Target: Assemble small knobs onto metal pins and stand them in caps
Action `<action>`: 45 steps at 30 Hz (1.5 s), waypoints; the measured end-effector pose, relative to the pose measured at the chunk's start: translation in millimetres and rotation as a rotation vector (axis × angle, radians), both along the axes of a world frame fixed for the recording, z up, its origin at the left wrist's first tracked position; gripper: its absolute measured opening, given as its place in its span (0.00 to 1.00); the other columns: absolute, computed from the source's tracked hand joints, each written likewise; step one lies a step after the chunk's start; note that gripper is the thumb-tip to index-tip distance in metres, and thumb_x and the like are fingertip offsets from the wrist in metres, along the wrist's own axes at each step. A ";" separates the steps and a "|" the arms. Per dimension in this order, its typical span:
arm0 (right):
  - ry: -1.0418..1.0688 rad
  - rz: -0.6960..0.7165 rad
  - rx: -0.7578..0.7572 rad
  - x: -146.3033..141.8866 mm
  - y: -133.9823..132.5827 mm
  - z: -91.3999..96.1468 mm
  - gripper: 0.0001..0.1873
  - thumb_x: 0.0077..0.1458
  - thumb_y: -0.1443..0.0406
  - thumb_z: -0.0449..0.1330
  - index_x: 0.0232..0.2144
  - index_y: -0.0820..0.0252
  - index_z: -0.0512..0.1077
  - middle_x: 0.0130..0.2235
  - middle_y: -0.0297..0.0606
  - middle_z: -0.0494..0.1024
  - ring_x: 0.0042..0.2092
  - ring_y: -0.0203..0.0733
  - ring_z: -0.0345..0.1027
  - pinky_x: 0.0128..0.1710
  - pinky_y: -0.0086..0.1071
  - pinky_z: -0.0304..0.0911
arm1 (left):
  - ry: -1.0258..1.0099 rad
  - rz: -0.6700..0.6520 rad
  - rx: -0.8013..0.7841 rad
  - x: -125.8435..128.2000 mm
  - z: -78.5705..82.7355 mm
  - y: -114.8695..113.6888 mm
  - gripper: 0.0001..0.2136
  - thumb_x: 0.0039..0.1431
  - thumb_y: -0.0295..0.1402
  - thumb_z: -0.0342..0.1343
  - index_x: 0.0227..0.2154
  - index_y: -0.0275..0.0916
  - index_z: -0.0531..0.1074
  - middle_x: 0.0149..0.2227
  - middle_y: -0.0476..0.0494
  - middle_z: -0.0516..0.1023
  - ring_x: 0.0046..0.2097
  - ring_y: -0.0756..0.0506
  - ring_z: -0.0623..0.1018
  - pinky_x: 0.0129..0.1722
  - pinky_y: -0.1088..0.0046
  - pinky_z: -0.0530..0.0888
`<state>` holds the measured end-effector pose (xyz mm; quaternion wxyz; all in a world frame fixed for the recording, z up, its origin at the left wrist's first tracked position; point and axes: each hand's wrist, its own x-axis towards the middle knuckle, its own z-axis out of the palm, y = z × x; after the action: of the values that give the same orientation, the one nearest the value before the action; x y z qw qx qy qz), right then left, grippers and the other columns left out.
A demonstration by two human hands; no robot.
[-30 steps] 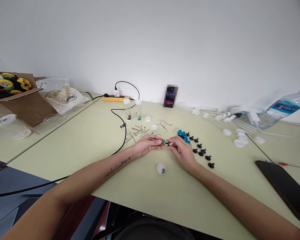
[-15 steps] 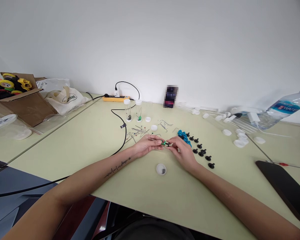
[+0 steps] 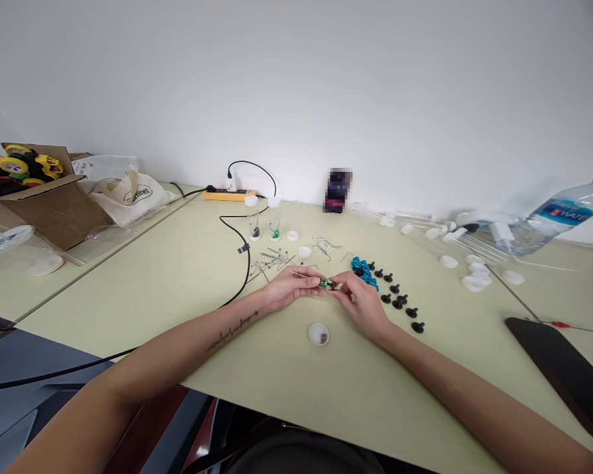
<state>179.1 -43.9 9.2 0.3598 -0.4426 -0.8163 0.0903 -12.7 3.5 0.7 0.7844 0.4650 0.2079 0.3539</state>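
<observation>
Between my two hands, over the middle of the table, is a small green and black part (image 3: 325, 283) with thin metal rods. My left hand (image 3: 295, 287) is closed on its green side, and a thin rod sticks out past the fingers to the left. From the right, my right hand (image 3: 356, 299) pinches the black end with thumb and fingertips. Just below the hands stands a small white cap (image 3: 319, 334) holding tiny metal pieces. Right of my right hand lie blue knobby parts (image 3: 364, 271) and several black round-based parts (image 3: 400, 301).
Behind the hands are scattered metal pins (image 3: 277, 258), bent rods (image 3: 323, 247) and two capped clear tubes (image 3: 275, 220). A phone (image 3: 338, 191) leans on the wall. Clear tubes, white caps (image 3: 474, 273) and a water bottle (image 3: 563, 214) lie right; a cardboard box (image 3: 59, 210) stands left.
Both hands stay in nearly the same place around the green and black part. My right fingertips have shifted very slightly at its black end.
</observation>
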 end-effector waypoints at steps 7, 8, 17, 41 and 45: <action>-0.114 -0.030 -0.063 1.3 0.2 2.8 0.15 0.60 0.60 0.46 0.26 0.59 0.65 0.23 0.33 0.68 0.25 0.34 0.61 0.26 0.28 0.55 | 0.031 -0.009 0.000 0.3 -0.3 -1.5 0.13 0.44 0.31 0.63 0.34 0.30 0.73 0.34 0.41 0.76 0.33 0.48 0.76 0.40 0.69 0.70; -0.116 -0.033 -0.061 1.3 0.6 2.4 0.14 0.60 0.60 0.46 0.27 0.59 0.65 0.24 0.33 0.69 0.25 0.35 0.62 0.26 0.28 0.55 | 0.032 -0.006 0.000 0.4 -0.2 -1.5 0.13 0.44 0.31 0.63 0.34 0.30 0.73 0.34 0.41 0.76 0.33 0.49 0.76 0.40 0.69 0.70; -0.037 -0.016 -0.030 0.4 0.0 -1.8 0.07 0.58 0.63 0.49 0.38 0.58 0.64 0.34 0.37 0.72 0.28 0.35 0.65 0.28 0.29 0.59 | 0.008 0.013 -0.005 1.8 1.1 -2.0 0.13 0.44 0.31 0.63 0.34 0.30 0.74 0.34 0.40 0.76 0.34 0.49 0.75 0.41 0.70 0.70; -0.173 -0.053 -0.104 -1.3 -1.2 5.0 0.15 0.61 0.61 0.43 0.26 0.59 0.61 0.25 0.33 0.66 0.26 0.35 0.59 0.27 0.28 0.53 | 0.026 0.008 0.002 1.1 -0.3 -1.7 0.13 0.44 0.31 0.63 0.34 0.30 0.74 0.35 0.41 0.76 0.33 0.49 0.76 0.41 0.69 0.70; -0.187 -0.048 -0.106 -0.3 -0.3 3.4 0.17 0.62 0.61 0.41 0.25 0.60 0.62 0.24 0.34 0.67 0.27 0.35 0.61 0.29 0.28 0.54 | 0.034 0.013 0.004 1.1 0.8 -2.8 0.13 0.43 0.31 0.63 0.33 0.30 0.74 0.34 0.40 0.76 0.33 0.48 0.76 0.40 0.69 0.70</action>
<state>178.8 -44.2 12.6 0.2604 -0.4872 -0.8294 0.0832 -11.5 0.7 1.5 0.7775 0.4711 0.2235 0.3515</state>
